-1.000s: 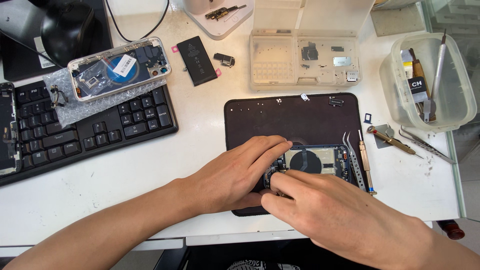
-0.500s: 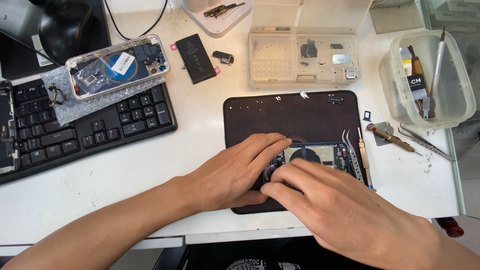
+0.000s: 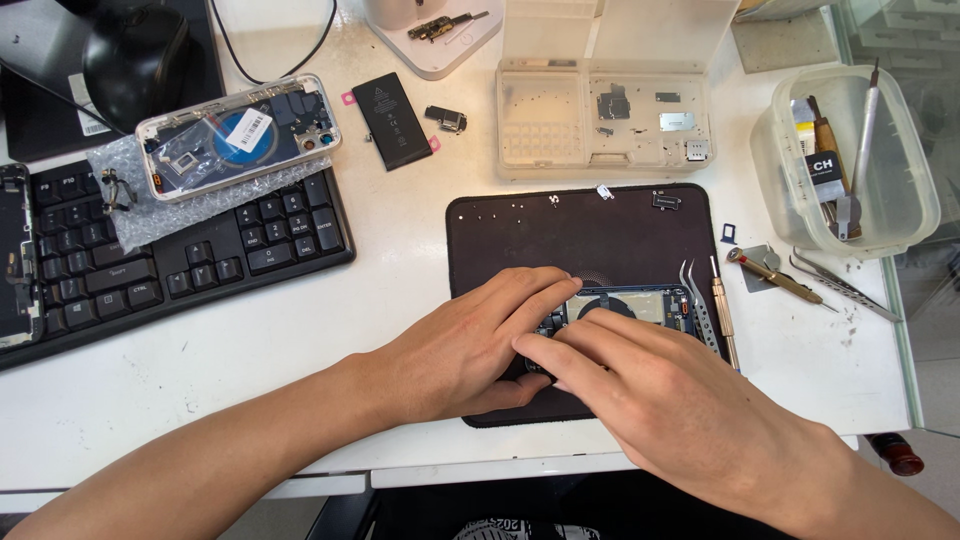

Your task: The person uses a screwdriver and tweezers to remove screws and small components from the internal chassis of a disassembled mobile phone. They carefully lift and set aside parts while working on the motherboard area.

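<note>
Both hands press on an opened phone lying on a dark mat near the worktop's front edge. The left hand lies flat along its left end, and the right hand sets narrow fingertips on its inner parts. A clear lidded parts case sits beyond the mat, a black battery left of it, and a clear tub at the right edge. Bare worktop lies left of the mat.

White counter, glossy, evenly lit by bright diffuse light, soft shadows only. Front edge shows a seam where two panels meet. Glass panel with greenish edge runs along the counter's right side. Grey floor visible past the right corner. Dark space under the counter's front edge.
</note>
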